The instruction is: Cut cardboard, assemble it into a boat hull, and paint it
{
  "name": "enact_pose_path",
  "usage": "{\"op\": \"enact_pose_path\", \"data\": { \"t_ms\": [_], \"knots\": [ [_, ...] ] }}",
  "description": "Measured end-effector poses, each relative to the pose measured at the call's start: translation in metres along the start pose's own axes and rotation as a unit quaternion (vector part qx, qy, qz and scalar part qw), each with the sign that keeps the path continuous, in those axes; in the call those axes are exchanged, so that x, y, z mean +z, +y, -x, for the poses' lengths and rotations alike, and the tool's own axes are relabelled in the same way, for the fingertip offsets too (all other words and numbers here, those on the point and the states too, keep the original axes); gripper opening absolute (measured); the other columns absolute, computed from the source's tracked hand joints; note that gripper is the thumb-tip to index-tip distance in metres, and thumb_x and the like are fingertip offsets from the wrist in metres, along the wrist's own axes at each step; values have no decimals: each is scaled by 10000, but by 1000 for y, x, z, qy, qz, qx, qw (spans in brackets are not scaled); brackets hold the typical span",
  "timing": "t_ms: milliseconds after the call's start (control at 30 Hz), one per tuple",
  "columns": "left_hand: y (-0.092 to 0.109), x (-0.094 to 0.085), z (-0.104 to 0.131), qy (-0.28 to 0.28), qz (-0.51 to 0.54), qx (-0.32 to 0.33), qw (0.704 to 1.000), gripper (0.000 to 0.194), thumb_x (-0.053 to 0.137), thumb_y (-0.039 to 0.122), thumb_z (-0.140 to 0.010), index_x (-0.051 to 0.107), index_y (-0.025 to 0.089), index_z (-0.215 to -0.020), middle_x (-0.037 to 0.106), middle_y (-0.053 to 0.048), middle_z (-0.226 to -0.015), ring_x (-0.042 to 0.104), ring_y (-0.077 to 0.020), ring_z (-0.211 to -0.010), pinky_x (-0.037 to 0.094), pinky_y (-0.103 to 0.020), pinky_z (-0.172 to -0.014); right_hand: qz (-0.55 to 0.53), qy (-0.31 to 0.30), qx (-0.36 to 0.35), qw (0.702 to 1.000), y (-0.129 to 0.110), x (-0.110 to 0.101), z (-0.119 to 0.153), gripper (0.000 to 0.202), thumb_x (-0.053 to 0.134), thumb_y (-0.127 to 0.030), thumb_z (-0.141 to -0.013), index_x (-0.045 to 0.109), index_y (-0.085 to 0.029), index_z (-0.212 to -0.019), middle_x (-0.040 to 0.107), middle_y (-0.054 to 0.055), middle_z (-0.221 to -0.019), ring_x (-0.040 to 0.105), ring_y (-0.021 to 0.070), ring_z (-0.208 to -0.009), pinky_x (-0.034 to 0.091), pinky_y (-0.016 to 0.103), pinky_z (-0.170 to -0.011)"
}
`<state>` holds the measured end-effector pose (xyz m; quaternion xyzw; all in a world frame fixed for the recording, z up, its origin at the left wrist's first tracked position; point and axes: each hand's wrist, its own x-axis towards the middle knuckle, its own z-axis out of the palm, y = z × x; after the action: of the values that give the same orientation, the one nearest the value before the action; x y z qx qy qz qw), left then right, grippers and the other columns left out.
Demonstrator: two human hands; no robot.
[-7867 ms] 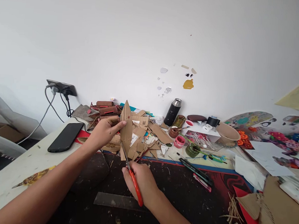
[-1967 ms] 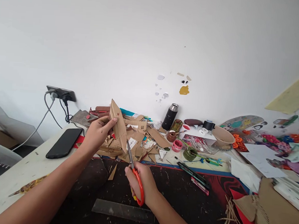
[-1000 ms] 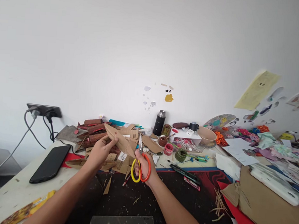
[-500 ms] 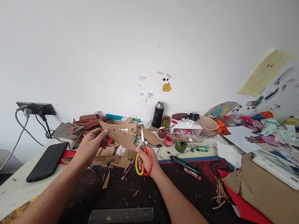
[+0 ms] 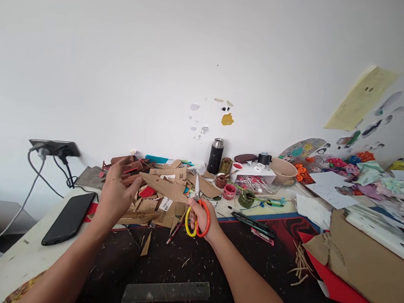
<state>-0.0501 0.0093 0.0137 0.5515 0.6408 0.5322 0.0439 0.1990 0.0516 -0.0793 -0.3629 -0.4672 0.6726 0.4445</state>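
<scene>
My right hand (image 5: 202,215) is closed round the scissors (image 5: 197,211), which have one yellow and one red-orange handle loop; the blades point up and away. A pointed strip of brown cardboard (image 5: 165,187) reaches leftward from beside my right thumb, and that hand seems to pinch its right end. My left hand (image 5: 118,194) is by the strip's left tip, fingers spread and thumb apart, with nothing visible in it. Behind and below the strip lies a heap of cardboard scraps (image 5: 146,205), partly covered by it.
A clear ruler (image 5: 166,292) lies on the dark mat at the front. On the left are a black phone (image 5: 68,218) and a wall socket with cables (image 5: 55,148). A black flask (image 5: 216,156), paint jars (image 5: 229,191) and a box cutter (image 5: 254,223) stand or lie rightward.
My left hand has let go of the cardboard strip's left end and opened, shifting slightly up and left of it. The strip has tilted flatter. My right hand keeps the scissors.
</scene>
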Motion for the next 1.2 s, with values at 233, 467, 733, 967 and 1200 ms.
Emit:
{"op": "enact_pose_path", "data": {
  "t_ms": [233,467,733,967,1200],
  "knots": [
    [-5,13,17,-145,-247,256,923,635,539,159,-881,649,242,-1501,571,-118,-1647,330,-377,-1636,218,-638,-1333,-17,-27,5,999,-8,4,7,551,829,-689,-754,553,-224,-857,465,-110,-473,398,86,-372,378,194,-344],
    [-14,14,11,-217,-247,188,925,361,548,317,-929,857,259,-1106,834,-157,-1204,740,-401,-1191,504,-524,-1081,-40,-44,25,998,-10,4,7,631,799,-794,-752,513,-231,-776,464,-96,-448,368,78,-337,352,206,-344],
    [19,12,19,-304,1,-67,950,477,632,696,-870,777,242,-896,825,-96,-792,777,-330,-734,533,-360,-712,-100,-3,29,995,-18,-1,1,671,801,-831,-725,591,-197,-790,445,-92,-436,358,67,-332,289,200,-353],
    [39,22,32,-394,57,-132,908,503,682,722,-817,735,223,-790,815,-93,-791,757,-310,-867,571,-349,-790,-99,-17,16,995,-11,3,3,647,863,-778,-688,617,-200,-843,500,-83,-454,402,89,-352,355,209,-336],
    [24,35,46,-383,87,-190,900,501,710,731,-779,688,242,-674,743,-72,-680,715,-284,-734,541,-340,-636,-93,-11,3,996,-6,1,-2,559,868,-688,-723,611,-205,-836,491,-91,-444,411,92,-346,373,204,-329]
  ]
}}
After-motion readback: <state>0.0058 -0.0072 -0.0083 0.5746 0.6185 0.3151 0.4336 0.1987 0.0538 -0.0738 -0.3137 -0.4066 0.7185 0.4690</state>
